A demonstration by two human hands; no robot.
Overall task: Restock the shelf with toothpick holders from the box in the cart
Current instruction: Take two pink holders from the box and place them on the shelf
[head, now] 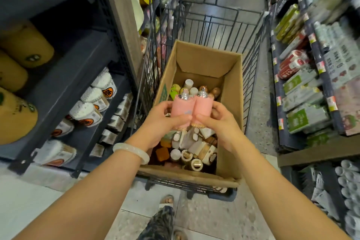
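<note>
Above the box (231, 107), my left hand (161, 121) gripped one pink holder (182, 110), my right hand (220, 122) gripped another (202, 109), the two touching. Picking step, I judged; next, carry both left of the box to the shelf (81, 76).

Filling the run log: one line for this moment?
left hand: holds pink holder | right hand: holds pink holder | above box | shelf: pending

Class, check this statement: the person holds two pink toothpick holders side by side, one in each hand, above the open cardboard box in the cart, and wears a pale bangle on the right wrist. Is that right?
One detail is wrong. The head view shows the pale bangle on the left wrist, not the right. The rest stands: the left hand and right hand each hold a pink toothpick holder above the open cardboard box in the cart.
</note>
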